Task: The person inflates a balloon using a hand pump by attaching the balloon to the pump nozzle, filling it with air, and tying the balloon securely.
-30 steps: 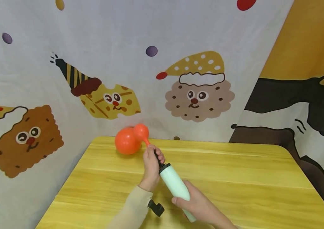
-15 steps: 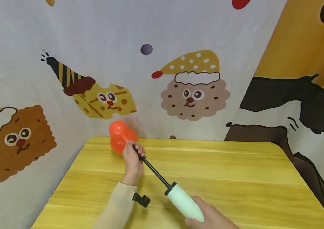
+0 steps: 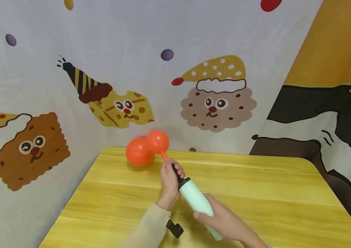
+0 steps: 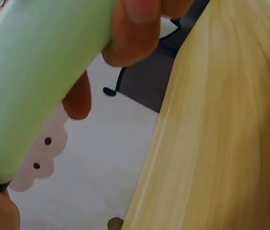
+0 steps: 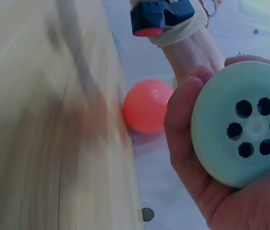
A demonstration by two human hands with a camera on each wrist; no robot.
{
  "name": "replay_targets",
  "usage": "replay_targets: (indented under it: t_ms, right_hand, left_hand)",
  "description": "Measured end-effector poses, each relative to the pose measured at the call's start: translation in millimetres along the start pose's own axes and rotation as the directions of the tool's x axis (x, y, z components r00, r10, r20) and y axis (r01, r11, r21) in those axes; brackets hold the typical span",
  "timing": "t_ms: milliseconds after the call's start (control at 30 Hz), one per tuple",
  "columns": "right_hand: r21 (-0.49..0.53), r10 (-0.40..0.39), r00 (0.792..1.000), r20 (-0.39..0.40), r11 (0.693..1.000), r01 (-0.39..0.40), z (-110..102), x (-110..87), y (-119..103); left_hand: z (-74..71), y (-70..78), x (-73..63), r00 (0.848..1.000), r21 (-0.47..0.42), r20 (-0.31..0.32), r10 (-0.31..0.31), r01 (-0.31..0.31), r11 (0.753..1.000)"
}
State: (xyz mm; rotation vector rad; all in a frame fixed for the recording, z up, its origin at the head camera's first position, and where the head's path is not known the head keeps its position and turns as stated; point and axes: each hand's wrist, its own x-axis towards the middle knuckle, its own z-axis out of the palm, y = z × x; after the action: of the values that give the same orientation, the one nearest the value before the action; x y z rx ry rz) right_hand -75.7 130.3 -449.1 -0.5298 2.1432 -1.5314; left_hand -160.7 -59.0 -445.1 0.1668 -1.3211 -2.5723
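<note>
A mint-green hand balloon pump [image 3: 195, 198] slants across the head view above the table. My left hand [image 3: 170, 181] grips its black nozzle end and pinches the neck of a small, partly inflated orange-red balloon [image 3: 158, 141]. Behind that, a larger round orange balloon [image 3: 139, 152] sits at the table's back left. My right hand [image 3: 220, 217] wraps round the pump's green barrel, its thumb across the near side. Up close in the left wrist view, the smooth barrel [image 4: 34, 81] has the right hand's fingers [image 4: 130, 33] over it. The right wrist view shows the pump's round end [image 5: 257, 167] with several holes.
A wood-grain table [image 3: 271, 203] lies below both hands. White cloth [image 3: 126, 41] with cartoon biscuits hangs along its back and left, and a darker patterned part [image 3: 305, 113] on the right. A black wrist mount [image 3: 174, 228] juts from the left sleeve.
The right hand drew the pump barrel back, baring the black rod, then pushed it in again, hiding the rod. The balloon at the nozzle looks larger than a second ago.
</note>
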Motion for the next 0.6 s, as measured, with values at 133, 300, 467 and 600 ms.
replay_targets:
  t_ms: [133, 300, 467, 600]
  right_hand:
    - [0.071, 0.013, 1.0, -0.015, 0.997, -0.012, 8, 5.8, 1]
    - [0.073, 0.038, 0.999, -0.018, 0.997, -0.037, 13, -0.7, 2]
    - [-0.053, 0.026, 1.0, 0.001, 0.998, -0.026, 5, -24.2, 11]
    - [-0.123, 0.0, 1.0, 0.015, 0.992, 0.001, 2, -34.8, 20]
  left_hand:
    - [-2.8, 1.8, 5.9, 1.0, -0.008, -0.007, -0.002, 0.002, 1.0]
    - [-17.8, 19.0, 23.6, 0.997, -0.049, -0.065, 0.045, -0.048, 0.998]
    - [-34.0, 35.9, 40.8, 0.983, -0.096, -0.151, 0.103, -0.119, 0.988]
    - [-37.4, 35.8, 40.3, 0.984, -0.087, -0.149, 0.093, -0.106, 0.991]
